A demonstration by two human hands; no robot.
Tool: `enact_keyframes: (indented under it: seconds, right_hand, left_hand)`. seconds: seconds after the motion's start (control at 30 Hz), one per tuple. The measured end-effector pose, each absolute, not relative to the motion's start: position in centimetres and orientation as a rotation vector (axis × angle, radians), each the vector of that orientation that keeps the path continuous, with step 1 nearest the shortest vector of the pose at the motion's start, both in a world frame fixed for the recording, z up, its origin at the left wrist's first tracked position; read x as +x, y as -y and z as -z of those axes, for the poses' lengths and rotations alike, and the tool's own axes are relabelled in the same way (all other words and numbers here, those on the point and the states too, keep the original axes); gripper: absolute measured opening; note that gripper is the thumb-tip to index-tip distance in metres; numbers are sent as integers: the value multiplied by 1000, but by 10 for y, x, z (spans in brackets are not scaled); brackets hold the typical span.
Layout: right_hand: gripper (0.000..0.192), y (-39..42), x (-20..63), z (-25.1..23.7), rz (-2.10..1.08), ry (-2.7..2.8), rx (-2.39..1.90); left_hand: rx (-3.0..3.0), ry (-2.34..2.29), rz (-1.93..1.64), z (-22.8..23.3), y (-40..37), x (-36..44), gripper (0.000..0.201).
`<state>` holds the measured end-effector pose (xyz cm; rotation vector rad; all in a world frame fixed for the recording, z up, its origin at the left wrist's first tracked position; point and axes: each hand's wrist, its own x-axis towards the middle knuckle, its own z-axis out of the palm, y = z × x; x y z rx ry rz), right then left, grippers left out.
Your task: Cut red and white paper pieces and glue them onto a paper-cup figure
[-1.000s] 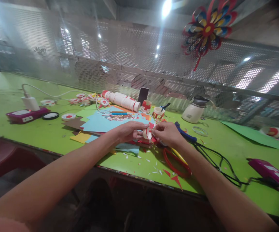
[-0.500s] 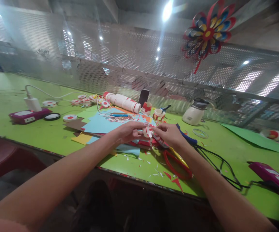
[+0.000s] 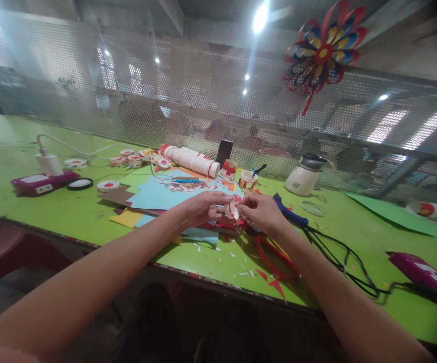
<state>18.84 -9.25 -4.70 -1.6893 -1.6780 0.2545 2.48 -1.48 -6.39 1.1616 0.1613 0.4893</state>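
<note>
The table (image 3: 70, 212) was bright lime green. Between the hands sat a small paper cup (image 3: 232, 209), white with red patches. A light blue sheet (image 3: 158, 194) lay over yellow, brown and green paper. The row of stacked cups (image 3: 192, 159) was white with red marks. The power bank (image 3: 40, 182) was magenta with a white charger (image 3: 49, 164). The paper flower (image 3: 322, 50) mixed red, blue and yellow. The kettle (image 3: 304, 176) was cream with a dark lid.
</note>
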Motion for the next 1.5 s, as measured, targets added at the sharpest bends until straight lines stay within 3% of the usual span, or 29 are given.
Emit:
enact_keyframes:
  seconds: [1.17, 1.5]
  right_hand:
    - [6, 89, 189, 52, -521, 1495, -1602]
    - [19, 91, 197, 41, -463, 1455, -1554]
  left_hand:
    - [1141, -135, -505, 59, 17, 22, 16]
    - [1086, -273, -537, 60, 13, 19, 19]
